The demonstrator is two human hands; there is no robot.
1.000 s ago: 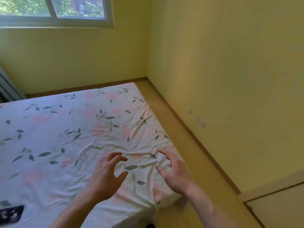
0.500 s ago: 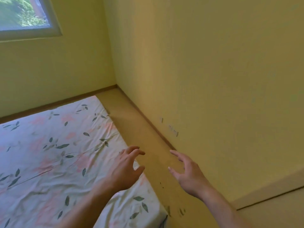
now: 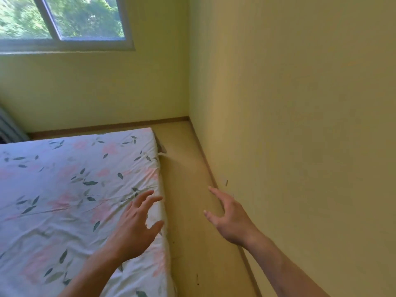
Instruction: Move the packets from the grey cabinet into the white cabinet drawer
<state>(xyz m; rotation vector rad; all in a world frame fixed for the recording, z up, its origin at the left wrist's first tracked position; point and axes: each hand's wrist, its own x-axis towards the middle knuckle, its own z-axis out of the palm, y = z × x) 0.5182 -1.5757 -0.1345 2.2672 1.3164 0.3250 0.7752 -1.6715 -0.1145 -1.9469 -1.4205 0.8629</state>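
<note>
View has swung back toward the window [image 3: 64, 20]; beside the bed [image 3: 64, 189], left hand [image 3: 134, 228] and right hand [image 3: 229, 219] remain spread, holding nothing. Neither cabinet nor packets visible; transfer apparently not yet begun.

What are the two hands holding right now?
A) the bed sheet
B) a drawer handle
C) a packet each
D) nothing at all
D: the left hand over the flowery bed and the right hand over the floor strip by the wall both have spread fingers with nothing in them.
</note>
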